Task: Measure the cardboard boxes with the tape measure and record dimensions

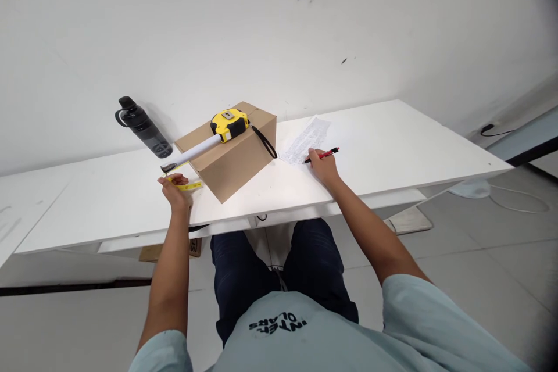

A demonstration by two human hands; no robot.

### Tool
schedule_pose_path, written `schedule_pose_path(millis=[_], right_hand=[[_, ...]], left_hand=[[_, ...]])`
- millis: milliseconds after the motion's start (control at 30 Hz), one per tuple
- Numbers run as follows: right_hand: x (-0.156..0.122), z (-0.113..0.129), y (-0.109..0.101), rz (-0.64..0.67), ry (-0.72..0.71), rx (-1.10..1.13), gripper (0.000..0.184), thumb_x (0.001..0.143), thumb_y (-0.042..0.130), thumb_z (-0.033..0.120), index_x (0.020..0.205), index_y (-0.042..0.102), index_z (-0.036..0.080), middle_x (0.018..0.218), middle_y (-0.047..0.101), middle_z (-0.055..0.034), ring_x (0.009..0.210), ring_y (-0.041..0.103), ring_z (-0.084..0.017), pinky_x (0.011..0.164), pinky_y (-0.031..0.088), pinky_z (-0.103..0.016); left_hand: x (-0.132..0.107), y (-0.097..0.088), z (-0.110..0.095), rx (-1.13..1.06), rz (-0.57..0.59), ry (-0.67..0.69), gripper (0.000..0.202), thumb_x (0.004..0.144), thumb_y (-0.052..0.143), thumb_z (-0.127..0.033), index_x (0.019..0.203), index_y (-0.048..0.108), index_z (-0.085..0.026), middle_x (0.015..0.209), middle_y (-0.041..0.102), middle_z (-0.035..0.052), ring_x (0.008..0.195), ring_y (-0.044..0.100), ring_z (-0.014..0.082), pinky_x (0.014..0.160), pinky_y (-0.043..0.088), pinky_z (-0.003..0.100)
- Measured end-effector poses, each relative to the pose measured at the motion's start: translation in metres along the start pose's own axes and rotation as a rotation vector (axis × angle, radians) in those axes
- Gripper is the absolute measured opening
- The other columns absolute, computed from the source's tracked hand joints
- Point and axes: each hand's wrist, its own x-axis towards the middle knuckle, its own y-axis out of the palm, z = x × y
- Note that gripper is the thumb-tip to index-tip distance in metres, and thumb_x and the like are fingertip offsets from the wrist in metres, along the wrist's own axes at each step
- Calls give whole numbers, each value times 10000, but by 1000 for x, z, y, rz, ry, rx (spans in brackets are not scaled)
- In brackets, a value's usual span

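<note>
My right hand (324,168) grips a red and black pen (329,153), its tip down at a printed or written sheet of paper (307,138) on the table. Left of it, my left hand (176,191) is closed around a short yellow strip (189,186) that looks like measuring tape. Just beyond that hand is a brown cardboard box (238,165). On top of the box rests a yellow and black tape measure (230,124), with its pale blade (196,149) drawn out toward my left hand. A black wrist strap (264,140) hangs from its case over the box edge.
A dark bottle (146,129) with a loop on its lid stands behind the left hand, near the wall. The narrow white table (370,145) runs along the wall, with a shelf under its front edge. Below on the left is another cardboard box (151,253).
</note>
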Motion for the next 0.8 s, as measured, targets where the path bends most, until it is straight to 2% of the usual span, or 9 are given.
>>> schedule_pose_path(millis=[100, 200, 333, 400, 500, 667, 800], right_hand=[[2, -3, 1, -3, -7, -5, 438, 925, 557, 539, 668, 655, 198, 564, 538, -13, 684, 522, -177, 718, 444, -318], [4, -5, 2, -2, 2, -5, 437, 909, 571, 547, 663, 661, 197, 558, 534, -12, 667, 513, -175, 706, 441, -320], [4, -5, 3, -8, 5, -3, 427, 899, 559, 531, 652, 661, 198, 548, 524, -10, 652, 504, -170, 691, 429, -318], [3, -4, 3, -16, 6, -2, 423, 901, 543, 519, 647, 657, 200, 549, 524, -10, 652, 506, -170, 686, 424, -316], [2, -2, 2, -16, 10, -2, 416, 899, 538, 507, 642, 656, 201, 541, 514, -7, 633, 494, -165, 672, 418, -315], [2, -1, 3, -6, 2, 0, 420, 899, 560, 513, 631, 650, 202, 533, 501, -2, 620, 486, -163, 665, 416, -315], [2, -2, 4, -32, -7, 17, 437, 921, 544, 532, 646, 644, 207, 540, 506, -2, 632, 495, -167, 682, 430, -316]], left_hand=[[9, -1, 2, -75, -24, -52, 863, 906, 173, -988, 723, 547, -231, 622, 536, 2, 563, 549, 144, 632, 475, 291], [15, -3, 4, -89, -29, -93, 848, 880, 153, -1010, 688, 467, -246, 575, 442, -33, 492, 446, 121, 544, 387, 263], [11, -6, 4, -22, 81, -73, 837, 923, 262, -970, 688, 564, -226, 495, 333, -58, 456, 334, 117, 494, 288, 251], [7, -7, 5, 32, 141, -13, 822, 946, 312, -935, 730, 630, -209, 507, 359, -50, 471, 347, 120, 498, 286, 256], [2, -9, 6, 133, 195, 129, 766, 981, 356, -867, 832, 688, -194, 593, 457, -27, 525, 419, 130, 548, 363, 269], [-9, -12, 5, 351, 220, 351, 441, 1000, 562, -613, 949, 708, -200, 857, 676, 45, 766, 613, 185, 749, 495, 315], [-19, -11, 0, 582, 272, 484, 255, 979, 608, -450, 927, 695, -216, 886, 711, 49, 788, 638, 206, 781, 489, 341]])
